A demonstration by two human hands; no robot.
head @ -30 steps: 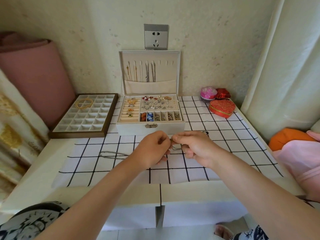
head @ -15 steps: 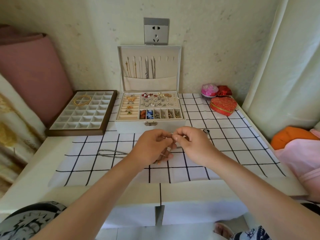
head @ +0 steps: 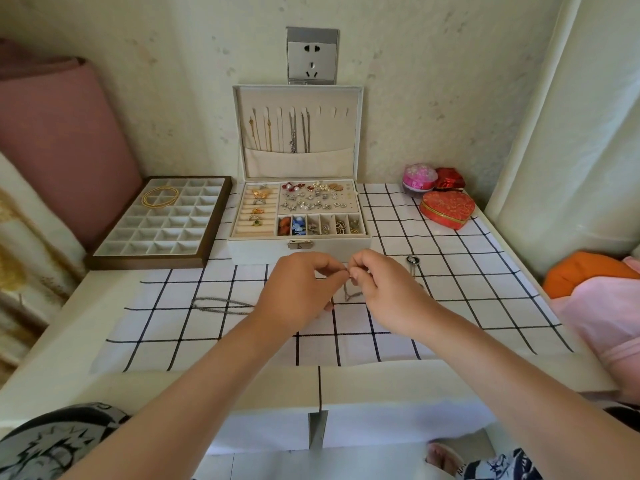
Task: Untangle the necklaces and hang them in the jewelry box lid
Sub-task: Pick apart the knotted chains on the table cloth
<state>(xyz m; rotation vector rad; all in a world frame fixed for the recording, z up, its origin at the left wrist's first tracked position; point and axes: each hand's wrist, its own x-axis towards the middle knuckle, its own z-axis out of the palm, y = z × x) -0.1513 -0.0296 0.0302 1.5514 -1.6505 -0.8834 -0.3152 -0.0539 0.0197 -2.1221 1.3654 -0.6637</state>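
My left hand (head: 298, 292) and my right hand (head: 384, 289) meet fingertip to fingertip just in front of the white jewelry box (head: 299, 245). Both pinch a thin silver necklace (head: 351, 294), whose chain droops in a small loop between them. A second silver chain (head: 221, 304) lies on the checked cloth to the left of my left hand. The box's upright lid (head: 298, 129) has a row of hooks. Several gold and silver necklaces (head: 280, 133) hang from its left hooks into a pocket; the right hooks are bare.
A brown compartment tray (head: 156, 226) holding gold bangles stands left of the box. A red heart-shaped box (head: 446, 207) and two small round boxes sit at the back right. A small dark ring pendant (head: 413, 260) lies right of my right hand. A white grid cloth (head: 450, 306) covers the table.
Both hands lifted slightly and drew the pinched necklace up off the cloth, so a short loop now hangs between the fingertips. The chain on the left stayed put.
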